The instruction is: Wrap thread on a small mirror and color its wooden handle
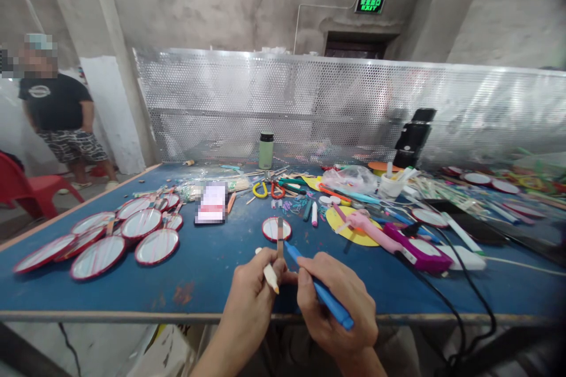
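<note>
My left hand [254,283] is closed around a flat wooden craft stick [280,231]. A white marker with an orange tip [270,278] is tucked between the same fingers. The stick's upper end lies over a small round white disc with a red rim [269,228]. In my right hand [338,300] is a blue marker [329,297], held like a pen. Its tip is at the stick's right edge, beside a dark mark; whether it touches cannot be made out. Both hands are above the front part of the blue table [212,283].
Several red-rimmed discs on sticks [157,246] overlap at the left. A phone [211,203], a green bottle [266,150] and scissors [277,190] are farther back. A purple glue gun [418,250] with a cable lies right. A person [55,97] stands far left.
</note>
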A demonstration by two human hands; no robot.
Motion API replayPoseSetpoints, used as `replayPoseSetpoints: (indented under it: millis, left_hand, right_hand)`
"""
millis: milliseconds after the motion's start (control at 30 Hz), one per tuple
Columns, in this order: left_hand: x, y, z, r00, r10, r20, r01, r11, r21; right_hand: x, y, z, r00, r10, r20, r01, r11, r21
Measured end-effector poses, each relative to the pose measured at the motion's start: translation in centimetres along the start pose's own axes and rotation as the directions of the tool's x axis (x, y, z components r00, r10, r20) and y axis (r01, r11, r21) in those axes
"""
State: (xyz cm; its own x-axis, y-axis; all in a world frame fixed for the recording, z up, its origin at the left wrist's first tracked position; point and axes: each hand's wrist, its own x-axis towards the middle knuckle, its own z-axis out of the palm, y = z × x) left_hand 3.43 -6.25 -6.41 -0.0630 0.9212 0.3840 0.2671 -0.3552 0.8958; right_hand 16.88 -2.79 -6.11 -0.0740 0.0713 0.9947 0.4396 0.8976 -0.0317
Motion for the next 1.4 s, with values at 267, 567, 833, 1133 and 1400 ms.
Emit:
replayPoseSetpoints:
  millis: [267, 567, 833, 1133, 1400]
  left_hand:
    - [-0.01, 0.07, -0.03, 1.0, 0.016, -0.016, -0.016, 1.0, -0.011]
    - [0.01, 0.08, 0.0, 1.0, 0.006, -0.01, -0.006, 1.0, -0.008]
    - [0.07, 0.19, 0.0, 1.0, -0.004, -0.007, 0.004, 1.0, -0.009]
    - [0.02, 0.12, 0.04, 1.0, 0.007, -0.028, -0.008, 1.0, -0.005]
    - [-0.02, 0.09, 0.01, 1.0, 0.009, -0.012, -0.009, 1.0, -0.006]
  right_hand:
    - [0.1, -0.15, 0.01, 1.0, -0.001, 0.007, 0.001, 1.0, -0.018]
    - [-0.04, -0.05, -0.01, 1.0, -0.008, 0.011, 0.008, 1.0, -0.005]
    - [0.43, -0.31, -0.04, 0.999, -0.035, 0.032, 0.034, 0.999, 0.035]
    - [0.59, -0.33, 0.19, 0.998, -0.028, 0.055, 0.025, 0.998, 0.05]
    - [0.54, -0.42, 0.04, 1.0, -0.021, 0.023, 0.02, 0.999, 0.03]
